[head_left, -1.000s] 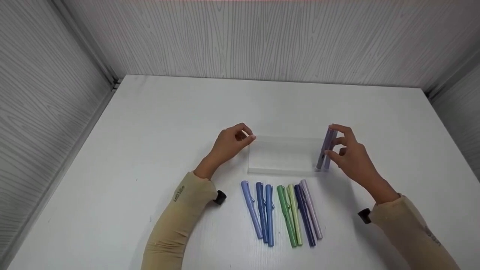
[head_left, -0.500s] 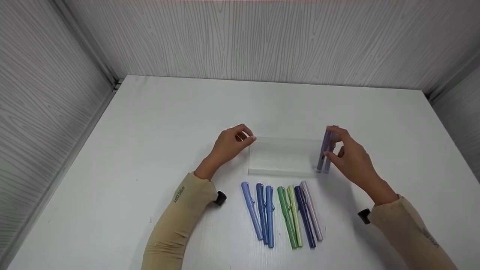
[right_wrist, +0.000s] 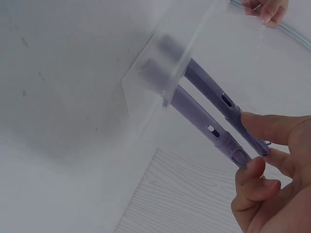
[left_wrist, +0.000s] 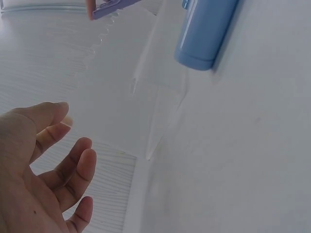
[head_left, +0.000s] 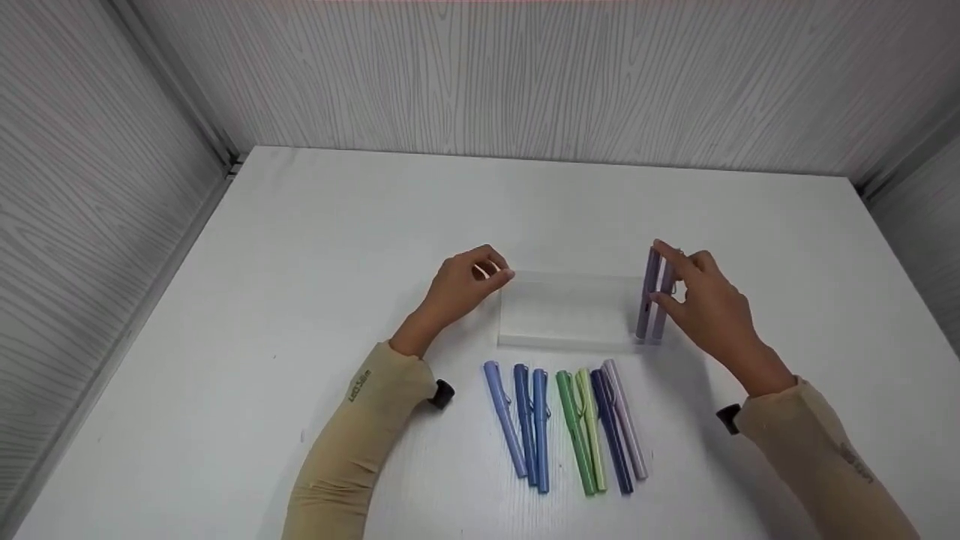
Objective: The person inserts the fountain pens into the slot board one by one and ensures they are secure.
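Two purple pens stand nearly upright side by side at the right end of a clear plastic holder (head_left: 570, 311). My right hand (head_left: 709, 311) pinches the left, darker purple pen (head_left: 647, 296) between thumb and index finger. The lighter purple pen (right_wrist: 197, 114) is beside it, its cap close to my curled fingers. In the right wrist view the lower ends of both pens show through the clear plastic. My left hand (head_left: 466, 286) pinches the holder's far left corner with thumb and index finger; its other fingers are loosely bent in the left wrist view.
Several pens lie in front of the holder: light blue (head_left: 505, 420), dark blue (head_left: 525, 424), blue (head_left: 541, 431), green (head_left: 575, 431), pale green (head_left: 592, 431), navy (head_left: 612, 431) and lilac (head_left: 626, 420). They lie on a white table (head_left: 360, 217) with grey wood-grain panels (head_left: 480, 82) around it.
The purple pens stand a little more upright and slightly higher. My right hand's index finger has straightened along the pen's top, and the other fingers have drawn back right. The left hand stays put.
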The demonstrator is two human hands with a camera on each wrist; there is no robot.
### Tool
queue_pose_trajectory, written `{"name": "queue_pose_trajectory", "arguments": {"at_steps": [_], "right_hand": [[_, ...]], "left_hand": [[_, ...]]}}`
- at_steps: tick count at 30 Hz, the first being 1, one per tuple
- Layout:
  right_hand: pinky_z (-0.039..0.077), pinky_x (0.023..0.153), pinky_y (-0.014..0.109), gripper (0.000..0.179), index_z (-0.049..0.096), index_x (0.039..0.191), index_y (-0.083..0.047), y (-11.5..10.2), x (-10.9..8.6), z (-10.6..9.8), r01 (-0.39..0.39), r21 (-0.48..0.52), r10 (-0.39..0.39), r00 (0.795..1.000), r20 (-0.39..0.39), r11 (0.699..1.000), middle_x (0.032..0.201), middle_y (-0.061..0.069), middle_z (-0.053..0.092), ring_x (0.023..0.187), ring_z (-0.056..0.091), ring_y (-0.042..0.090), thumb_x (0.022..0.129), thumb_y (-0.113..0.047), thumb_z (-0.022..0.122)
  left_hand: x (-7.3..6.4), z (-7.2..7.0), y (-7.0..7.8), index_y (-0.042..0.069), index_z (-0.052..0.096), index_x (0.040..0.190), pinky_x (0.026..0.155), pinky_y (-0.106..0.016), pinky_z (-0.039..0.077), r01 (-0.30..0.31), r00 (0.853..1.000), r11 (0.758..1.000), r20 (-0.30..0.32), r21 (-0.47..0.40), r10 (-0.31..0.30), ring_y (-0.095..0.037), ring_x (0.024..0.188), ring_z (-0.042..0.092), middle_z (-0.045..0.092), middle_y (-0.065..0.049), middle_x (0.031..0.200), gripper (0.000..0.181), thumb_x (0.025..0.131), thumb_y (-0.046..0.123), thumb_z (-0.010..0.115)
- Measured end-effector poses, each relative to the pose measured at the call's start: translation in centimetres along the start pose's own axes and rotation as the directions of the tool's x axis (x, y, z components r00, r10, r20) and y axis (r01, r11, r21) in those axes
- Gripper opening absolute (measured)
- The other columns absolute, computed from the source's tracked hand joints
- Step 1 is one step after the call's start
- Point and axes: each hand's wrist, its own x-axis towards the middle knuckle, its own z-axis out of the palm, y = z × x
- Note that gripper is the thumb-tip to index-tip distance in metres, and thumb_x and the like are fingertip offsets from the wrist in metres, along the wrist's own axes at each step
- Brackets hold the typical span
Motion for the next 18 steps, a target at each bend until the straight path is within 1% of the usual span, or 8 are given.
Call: {"name": "queue_pose_trajectory", "arguments": {"at_steps": [4,7,10,13,18], "right_hand": [[0.032,0.045,0.028,0.069,0.04,0.147,-0.015,-0.1,-0.1,-0.2,0.011,-0.017,-0.012,1.0,-0.013,1.0,0.105,0.024,0.051,0.059,0.051,0.023,0.086,-0.008,0.071],[0.033,0.046,0.028,0.071,0.039,0.148,-0.015,-0.2,-0.4,-0.3,0.012,-0.01,-0.013,0.999,-0.034,1.0,0.102,0.022,0.053,0.061,0.052,0.023,0.085,-0.007,0.071],[0.035,0.047,0.027,0.07,0.038,0.147,-0.014,-0.4,-1.0,-0.3,0.0,0.004,0.0,0.999,-0.036,1.0,0.1,0.019,0.055,0.063,0.051,0.022,0.085,-0.007,0.071],[0.035,0.047,0.026,0.069,0.036,0.146,-0.011,-0.7,-1.7,-0.4,-0.02,0.029,0.02,1.0,-0.002,0.999,0.101,0.017,0.057,0.064,0.051,0.02,0.086,-0.01,0.071],[0.036,0.048,0.026,0.066,0.036,0.144,-0.007,-1.3,-2.6,-0.7,-0.051,0.07,0.045,0.995,0.093,0.996,0.101,0.014,0.062,0.064,0.052,0.016,0.088,-0.016,0.071]], "left_hand": [[0.0,-0.1,0.2,0.015,0.066,0.1,0.078,-0.032,0.05,-0.005,1.0,1.0,-0.006,-0.007,0.005,-0.02,0.087,0.06,0.068,-0.006,0.1,0.021,0.092,0.034,0.065],[-0.1,-0.1,0.2,0.016,0.066,0.1,0.078,-0.033,0.049,-0.009,1.0,1.0,-0.009,-0.008,0.009,-0.02,0.087,0.06,0.068,-0.006,0.1,0.02,0.092,0.034,0.065],[-0.2,-0.1,0.2,0.017,0.066,0.1,0.076,-0.031,0.048,0.0,1.0,1.0,0.0,0.004,0.0,-0.019,0.086,0.059,0.069,-0.005,0.099,0.02,0.092,0.035,0.065],[-0.2,-0.1,0.2,0.017,0.066,0.101,0.074,-0.03,0.048,0.013,1.0,1.0,0.005,0.011,-0.013,-0.018,0.086,0.059,0.069,-0.005,0.098,0.02,0.092,0.035,0.065],[-0.2,-0.1,0.1,0.016,0.066,0.101,0.072,-0.029,0.048,0.013,1.0,1.0,0.004,0.006,-0.013,-0.018,0.084,0.06,0.069,-0.006,0.096,0.02,0.092,0.034,0.065]]}}
